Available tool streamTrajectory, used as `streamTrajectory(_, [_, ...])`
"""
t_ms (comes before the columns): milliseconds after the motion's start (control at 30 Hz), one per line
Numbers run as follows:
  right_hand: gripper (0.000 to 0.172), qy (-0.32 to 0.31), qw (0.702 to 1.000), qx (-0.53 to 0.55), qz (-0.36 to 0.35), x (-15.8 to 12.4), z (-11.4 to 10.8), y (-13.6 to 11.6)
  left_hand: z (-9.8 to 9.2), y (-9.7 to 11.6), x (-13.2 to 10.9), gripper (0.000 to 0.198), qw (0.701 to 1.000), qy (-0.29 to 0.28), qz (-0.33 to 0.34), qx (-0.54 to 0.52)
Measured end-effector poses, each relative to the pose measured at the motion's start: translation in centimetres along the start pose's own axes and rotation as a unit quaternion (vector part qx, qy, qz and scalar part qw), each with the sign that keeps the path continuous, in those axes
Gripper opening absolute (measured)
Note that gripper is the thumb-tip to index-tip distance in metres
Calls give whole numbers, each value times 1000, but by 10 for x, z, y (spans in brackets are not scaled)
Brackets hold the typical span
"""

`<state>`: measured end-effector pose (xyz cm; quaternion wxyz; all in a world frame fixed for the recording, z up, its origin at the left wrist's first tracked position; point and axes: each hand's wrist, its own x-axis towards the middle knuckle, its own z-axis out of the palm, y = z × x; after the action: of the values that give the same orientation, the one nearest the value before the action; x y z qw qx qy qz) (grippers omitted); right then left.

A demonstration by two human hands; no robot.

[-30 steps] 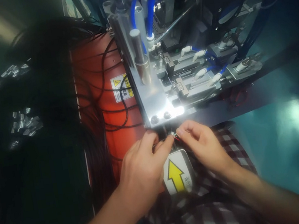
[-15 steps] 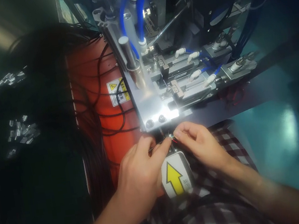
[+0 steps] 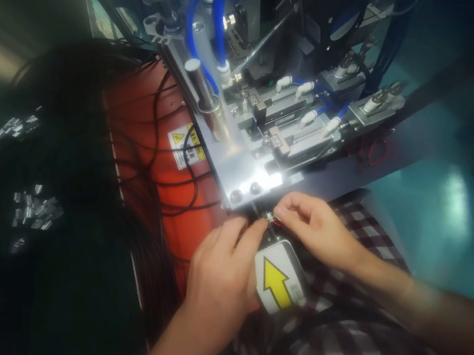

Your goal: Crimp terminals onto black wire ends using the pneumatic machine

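A tiny silvery-white connector (image 3: 270,217) with thin coloured wires (image 3: 276,224), one of them red, sits between my fingertips at the front edge of the metal fixture (image 3: 242,170). My right hand (image 3: 318,230) pinches the wires from the right with thumb and forefinger. From the left, my left hand (image 3: 219,269) is closed, its thumb tip touching or nearly touching the connector; what its curled fingers hold is hidden. Just below is a white block with a yellow arrow (image 3: 276,283), partly behind my left hand.
Pneumatic cylinders (image 3: 297,133) with blue hoses (image 3: 221,25) fill the fixture behind my hands. An orange-red surface (image 3: 182,227) with a warning label (image 3: 186,146) and black cables (image 3: 153,273) lies to the left. Small shiny metal pieces (image 3: 37,208) are heaped farther left.
My left thumb has drawn back slightly to the left, and more of the connector shows. My right hand keeps its pinch in nearly the same place.
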<state>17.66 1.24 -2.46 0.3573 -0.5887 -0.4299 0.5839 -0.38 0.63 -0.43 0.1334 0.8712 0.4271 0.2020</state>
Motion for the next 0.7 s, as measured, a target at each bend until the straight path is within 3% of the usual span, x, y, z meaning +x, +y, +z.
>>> streamTrajectory(167, [23, -5, 1000, -8, 10, 0, 0, -1, 3, 0, 0, 29, 1000, 27, -3, -6])
streamTrajectory(400, [20, 68, 988, -102, -92, -5, 5, 6, -3, 3, -3, 29, 1000, -6, -6, 11])
streamTrajectory(600, [25, -24, 998, 29, 45, -1, -3, 1, -2, 1, -2, 27, 999, 16, -27, -21])
streamTrajectory(700, [29, -26, 996, 72, 46, -5, -6, 1, -1, 0, -1, 25, 998, 24, -35, -39])
